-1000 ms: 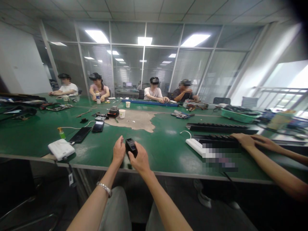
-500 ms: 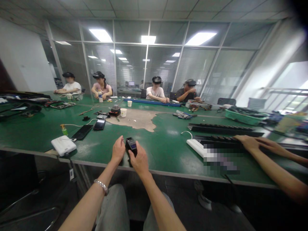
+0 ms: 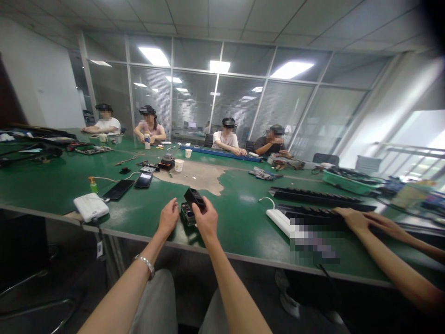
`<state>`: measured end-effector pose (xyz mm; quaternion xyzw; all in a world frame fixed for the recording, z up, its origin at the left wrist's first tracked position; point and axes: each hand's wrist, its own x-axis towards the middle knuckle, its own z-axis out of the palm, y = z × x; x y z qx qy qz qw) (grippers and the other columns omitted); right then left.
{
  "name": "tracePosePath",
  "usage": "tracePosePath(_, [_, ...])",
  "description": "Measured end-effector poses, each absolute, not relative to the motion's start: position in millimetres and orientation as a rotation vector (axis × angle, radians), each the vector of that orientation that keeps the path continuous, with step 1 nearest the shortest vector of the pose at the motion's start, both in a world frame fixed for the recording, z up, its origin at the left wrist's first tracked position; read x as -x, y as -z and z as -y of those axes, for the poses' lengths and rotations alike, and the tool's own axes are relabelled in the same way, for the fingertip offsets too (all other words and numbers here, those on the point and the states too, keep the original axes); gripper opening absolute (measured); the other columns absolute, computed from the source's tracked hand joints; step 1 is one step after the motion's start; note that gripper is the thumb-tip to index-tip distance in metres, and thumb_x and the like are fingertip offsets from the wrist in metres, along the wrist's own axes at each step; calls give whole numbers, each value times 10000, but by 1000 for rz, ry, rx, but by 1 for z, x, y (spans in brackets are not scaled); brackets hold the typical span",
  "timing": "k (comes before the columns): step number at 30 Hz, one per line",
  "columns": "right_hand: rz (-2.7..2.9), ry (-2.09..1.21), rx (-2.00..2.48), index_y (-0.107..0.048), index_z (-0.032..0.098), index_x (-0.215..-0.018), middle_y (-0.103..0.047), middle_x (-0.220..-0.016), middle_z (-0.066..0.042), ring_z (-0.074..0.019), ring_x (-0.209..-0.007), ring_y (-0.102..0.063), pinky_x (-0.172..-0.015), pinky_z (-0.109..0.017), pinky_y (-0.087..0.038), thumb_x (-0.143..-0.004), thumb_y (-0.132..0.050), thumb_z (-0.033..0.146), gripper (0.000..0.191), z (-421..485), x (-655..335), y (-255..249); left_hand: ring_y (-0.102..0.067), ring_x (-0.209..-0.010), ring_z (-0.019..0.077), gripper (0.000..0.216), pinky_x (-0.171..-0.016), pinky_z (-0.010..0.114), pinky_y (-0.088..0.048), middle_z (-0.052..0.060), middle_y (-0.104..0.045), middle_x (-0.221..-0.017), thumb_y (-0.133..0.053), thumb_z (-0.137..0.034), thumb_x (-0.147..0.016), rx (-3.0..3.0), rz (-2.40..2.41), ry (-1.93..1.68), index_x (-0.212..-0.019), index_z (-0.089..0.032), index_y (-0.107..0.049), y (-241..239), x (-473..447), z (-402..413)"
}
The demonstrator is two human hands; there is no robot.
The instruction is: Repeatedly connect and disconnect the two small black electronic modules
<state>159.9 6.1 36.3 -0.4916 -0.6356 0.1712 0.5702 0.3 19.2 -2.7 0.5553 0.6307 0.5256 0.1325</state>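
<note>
My right hand (image 3: 207,217) holds a black plastic casing (image 3: 194,198), tilted, thumb on the near side and fingers behind it. Right below the casing, a small device with a bare circuit board (image 3: 188,214) sits near the table's front edge, partly covered by the casing and my right hand. On the device's left is my left hand (image 3: 168,218), fingers curled in and a narrow gap between it and the board. Nothing shows in that hand. A silver bracelet circles my left wrist.
On the green table (image 3: 239,232), a white power adapter (image 3: 91,207) and two phones (image 3: 118,189) lie left. A white power strip (image 3: 278,221) lies right, near a co-worker's hands (image 3: 354,220) on black slotted rails (image 3: 313,196). Paper cups (image 3: 179,165) stand farther back; several people sit opposite.
The black casing has come away from the device and is raised in my right hand, baring the circuit board. My left hand has barely moved. The view has shifted slightly.
</note>
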Motion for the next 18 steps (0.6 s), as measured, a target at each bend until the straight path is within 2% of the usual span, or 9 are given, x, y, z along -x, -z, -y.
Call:
tracePosePath(12, [1511,-294,1309,-557,140,-1302,-642,-1223,-146,-266,-1107,-617,-976,-422,-456,-801,-593,417,574,-26,-219,8,-654,-1053,208,435,-997,354,-471,120,-701,-1121,-447,-205,-875,-1614,-1885,-1505,-1287,-118,-558,5,1,-23])
tracePosePath(18, [1645,-144,1307,-518,20,-1316,-555,-1310,-238,-319,-1238,-514,-1062,-466,-382,-776,-621,353,644,-25,-213,12,-653,-1054,210,439,-1005,350,-464,126,-698,-1126,-445,-201,-874,-1622,-1897,-1492,-1286,-103,-559,5,0,-22])
